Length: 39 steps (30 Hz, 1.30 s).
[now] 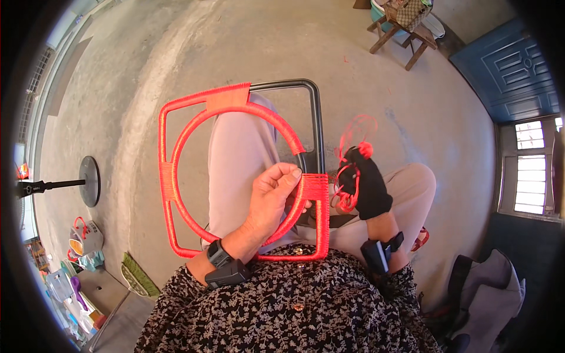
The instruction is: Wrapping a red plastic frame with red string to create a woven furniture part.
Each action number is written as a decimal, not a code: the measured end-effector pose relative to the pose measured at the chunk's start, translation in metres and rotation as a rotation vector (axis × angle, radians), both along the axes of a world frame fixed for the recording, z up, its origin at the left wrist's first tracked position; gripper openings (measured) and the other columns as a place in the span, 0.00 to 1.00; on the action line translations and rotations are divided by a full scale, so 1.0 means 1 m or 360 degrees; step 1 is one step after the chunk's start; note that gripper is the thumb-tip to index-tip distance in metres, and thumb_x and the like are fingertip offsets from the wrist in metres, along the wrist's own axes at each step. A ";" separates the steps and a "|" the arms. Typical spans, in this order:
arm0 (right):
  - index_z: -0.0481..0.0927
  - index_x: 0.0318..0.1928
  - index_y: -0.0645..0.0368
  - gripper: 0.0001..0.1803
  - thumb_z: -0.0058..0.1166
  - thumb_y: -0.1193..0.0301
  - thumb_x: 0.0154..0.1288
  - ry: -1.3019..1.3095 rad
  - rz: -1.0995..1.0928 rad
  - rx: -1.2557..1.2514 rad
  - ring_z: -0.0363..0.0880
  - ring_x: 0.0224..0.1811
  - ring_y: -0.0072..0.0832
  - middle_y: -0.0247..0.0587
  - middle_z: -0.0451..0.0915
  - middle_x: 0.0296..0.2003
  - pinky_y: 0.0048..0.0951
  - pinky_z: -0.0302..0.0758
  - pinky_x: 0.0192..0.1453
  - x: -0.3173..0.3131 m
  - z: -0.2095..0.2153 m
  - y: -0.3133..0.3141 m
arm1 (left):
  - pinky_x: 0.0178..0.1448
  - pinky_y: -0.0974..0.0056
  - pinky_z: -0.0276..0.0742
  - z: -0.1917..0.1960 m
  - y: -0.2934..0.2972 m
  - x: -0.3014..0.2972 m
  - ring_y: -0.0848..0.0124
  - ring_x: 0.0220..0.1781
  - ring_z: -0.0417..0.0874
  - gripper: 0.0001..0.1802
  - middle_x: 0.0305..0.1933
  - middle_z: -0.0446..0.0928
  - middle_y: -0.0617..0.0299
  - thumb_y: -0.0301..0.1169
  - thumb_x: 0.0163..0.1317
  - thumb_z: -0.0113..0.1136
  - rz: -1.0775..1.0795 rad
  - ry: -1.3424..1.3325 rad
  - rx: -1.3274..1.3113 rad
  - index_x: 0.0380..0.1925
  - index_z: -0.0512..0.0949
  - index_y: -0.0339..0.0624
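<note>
A square black frame with an inner ring [166, 141] rests upright over my lap, mostly wrapped in red cord. Bare black tubing [321, 123] shows at its upper right corner and along a short stretch of the ring. My bare left hand [273, 194] pinches the ring at its right side, thumb next to the wrapped joint [315, 187]. To the right of the frame, my right hand [368, 182], in a black glove, is closed around a bundle of red cord [348, 202]. Loose loops of that cord stick up above the glove.
A wooden stool [406, 38] with a checked bag stands at the far right, near a blue door [509, 65]. Left are a round black stand base [90, 181], a bag [87, 237] and a green broom head [139, 275]. A grey chair [491, 294] is at lower right.
</note>
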State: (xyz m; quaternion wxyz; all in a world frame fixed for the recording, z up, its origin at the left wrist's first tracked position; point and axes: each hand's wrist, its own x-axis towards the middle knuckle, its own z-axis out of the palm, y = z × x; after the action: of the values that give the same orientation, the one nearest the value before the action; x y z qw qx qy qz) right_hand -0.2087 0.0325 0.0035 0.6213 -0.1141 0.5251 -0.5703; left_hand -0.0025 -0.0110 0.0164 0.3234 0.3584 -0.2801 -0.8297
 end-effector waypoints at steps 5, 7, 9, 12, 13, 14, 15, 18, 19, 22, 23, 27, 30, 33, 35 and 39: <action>0.76 0.35 0.59 0.08 0.52 0.67 0.65 0.0299 0.0324 0.0167 0.65 0.19 0.13 0.26 0.69 0.21 0.19 0.61 0.22 0.023 0.025 -0.005 | 0.23 0.71 0.79 -0.004 0.003 0.000 0.73 0.23 0.81 0.09 0.28 0.80 0.59 0.36 0.67 0.53 0.0001 0.0018 -0.0017 0.34 0.73 0.41; 0.76 0.34 0.60 0.09 0.53 0.66 0.64 0.0908 0.0619 0.0183 0.66 0.21 0.15 0.29 0.72 0.21 0.23 0.65 0.25 0.024 0.019 -0.008 | 0.23 0.71 0.79 -0.004 0.003 -0.001 0.73 0.22 0.81 0.10 0.28 0.80 0.59 0.36 0.67 0.53 -0.0014 0.0015 -0.0010 0.33 0.73 0.41; 0.76 0.34 0.61 0.10 0.53 0.66 0.64 0.1063 0.0737 0.0087 0.67 0.22 0.16 0.32 0.73 0.22 0.24 0.67 0.28 0.019 0.021 -0.006 | 0.23 0.71 0.79 -0.007 0.004 -0.002 0.73 0.23 0.81 0.10 0.28 0.80 0.59 0.36 0.67 0.54 -0.0017 0.0004 -0.0006 0.33 0.74 0.41; 0.75 0.35 0.62 0.11 0.54 0.65 0.63 0.1208 0.0874 0.0020 0.69 0.24 0.16 0.36 0.74 0.21 0.26 0.68 0.30 0.019 0.027 -0.003 | 0.23 0.72 0.79 -0.007 0.005 -0.002 0.74 0.22 0.81 0.10 0.27 0.80 0.60 0.35 0.67 0.54 -0.0015 0.0036 0.0034 0.32 0.74 0.41; 0.75 0.35 0.62 0.12 0.54 0.64 0.63 0.1193 0.0888 0.0047 0.69 0.25 0.16 0.37 0.74 0.21 0.26 0.68 0.30 0.020 0.028 0.000 | 0.23 0.72 0.79 -0.008 0.005 -0.002 0.74 0.22 0.81 0.10 0.27 0.80 0.60 0.35 0.67 0.54 -0.0021 0.0033 0.0040 0.32 0.74 0.41; 0.75 0.35 0.62 0.12 0.54 0.64 0.63 0.1189 0.0885 0.0053 0.69 0.25 0.16 0.37 0.74 0.21 0.26 0.68 0.30 0.019 0.027 0.003 | 0.24 0.71 0.79 -0.009 0.006 -0.001 0.74 0.23 0.81 0.09 0.27 0.80 0.61 0.35 0.67 0.54 -0.0054 0.0041 0.0017 0.32 0.74 0.41; 0.75 0.35 0.62 0.12 0.54 0.64 0.63 0.1147 0.0872 0.0082 0.69 0.25 0.16 0.37 0.74 0.21 0.27 0.68 0.29 0.019 0.026 0.006 | 0.25 0.71 0.79 -0.011 0.006 0.000 0.74 0.23 0.81 0.09 0.27 0.80 0.61 0.34 0.67 0.54 -0.0086 0.0050 -0.0006 0.32 0.74 0.40; 0.75 0.36 0.61 0.12 0.54 0.64 0.63 0.1110 0.0859 0.0061 0.71 0.26 0.18 0.36 0.74 0.21 0.27 0.69 0.29 0.018 0.017 0.009 | 0.26 0.71 0.80 -0.018 0.010 0.001 0.74 0.23 0.81 0.09 0.27 0.80 0.61 0.34 0.67 0.54 -0.0135 0.0021 -0.0053 0.33 0.74 0.40; 0.76 0.36 0.61 0.11 0.55 0.65 0.63 0.1117 0.0847 0.0030 0.72 0.26 0.19 0.36 0.74 0.22 0.27 0.70 0.29 0.018 0.014 0.012 | 0.26 0.71 0.80 -0.019 0.010 0.001 0.74 0.23 0.81 0.09 0.27 0.80 0.61 0.34 0.67 0.54 -0.0141 0.0021 -0.0054 0.33 0.74 0.40; 0.76 0.42 0.60 0.12 0.49 0.65 0.67 0.0339 0.0303 0.0052 0.71 0.27 0.15 0.30 0.74 0.25 0.21 0.68 0.28 0.013 0.001 0.021 | 0.27 0.70 0.80 -0.018 0.012 -0.001 0.74 0.23 0.81 0.08 0.27 0.79 0.62 0.33 0.67 0.54 -0.0097 0.0000 -0.0076 0.33 0.74 0.40; 0.76 0.46 0.59 0.15 0.47 0.62 0.68 0.0999 0.0449 -0.0003 0.74 0.31 0.17 0.31 0.76 0.30 0.22 0.71 0.32 -0.005 -0.010 0.029 | 0.27 0.70 0.79 -0.017 0.012 -0.003 0.74 0.23 0.81 0.08 0.27 0.79 0.62 0.34 0.67 0.54 -0.0082 -0.0043 -0.0084 0.34 0.74 0.40; 0.77 0.42 0.59 0.14 0.49 0.61 0.66 0.1018 0.0260 0.0165 0.78 0.34 0.34 0.40 0.78 0.33 0.36 0.73 0.39 -0.048 -0.005 0.029 | 0.27 0.70 0.79 -0.011 0.009 -0.001 0.75 0.23 0.80 0.11 0.28 0.78 0.63 0.37 0.68 0.52 -0.0059 -0.0138 -0.0010 0.38 0.74 0.40; 0.78 0.40 0.57 0.14 0.50 0.60 0.64 0.1907 0.0393 0.0369 0.79 0.36 0.42 0.44 0.78 0.35 0.42 0.74 0.41 -0.051 0.017 0.016 | 0.29 0.69 0.80 -0.013 0.008 0.001 0.75 0.30 0.80 0.15 0.33 0.77 0.63 0.41 0.70 0.48 -0.0021 -0.0030 -0.0012 0.44 0.72 0.40; 0.79 0.41 0.52 0.14 0.51 0.57 0.63 0.3296 0.0468 0.0374 0.78 0.36 0.44 0.44 0.76 0.38 0.42 0.75 0.39 -0.034 0.038 0.006 | 0.35 0.67 0.81 -0.012 0.007 -0.003 0.74 0.40 0.79 0.21 0.39 0.75 0.62 0.46 0.71 0.42 0.0036 -0.0030 -0.0019 0.49 0.69 0.40; 0.77 0.45 0.52 0.14 0.52 0.61 0.61 0.3210 0.0319 0.0395 0.78 0.35 0.41 0.42 0.75 0.37 0.40 0.75 0.37 -0.004 0.061 -0.009 | 0.38 0.66 0.80 -0.011 0.003 -0.003 0.74 0.43 0.78 0.22 0.41 0.75 0.62 0.47 0.71 0.40 -0.0015 0.0036 -0.0014 0.50 0.68 0.40; 0.72 0.55 0.53 0.24 0.51 0.71 0.55 0.2733 0.0777 -0.0746 0.78 0.38 0.40 0.40 0.75 0.40 0.38 0.76 0.39 0.043 0.066 -0.010 | 0.44 0.66 0.78 0.001 0.002 -0.004 0.74 0.45 0.77 0.25 0.43 0.75 0.62 0.49 0.72 0.37 0.0075 0.0141 -0.0029 0.50 0.69 0.38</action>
State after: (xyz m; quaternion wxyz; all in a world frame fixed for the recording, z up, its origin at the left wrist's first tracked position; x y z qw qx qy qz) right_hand -0.1660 0.0228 0.0695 0.0825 -0.7285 0.6382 -0.2348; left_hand -0.0067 -0.0089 0.0169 0.3584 0.3247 -0.2645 -0.8344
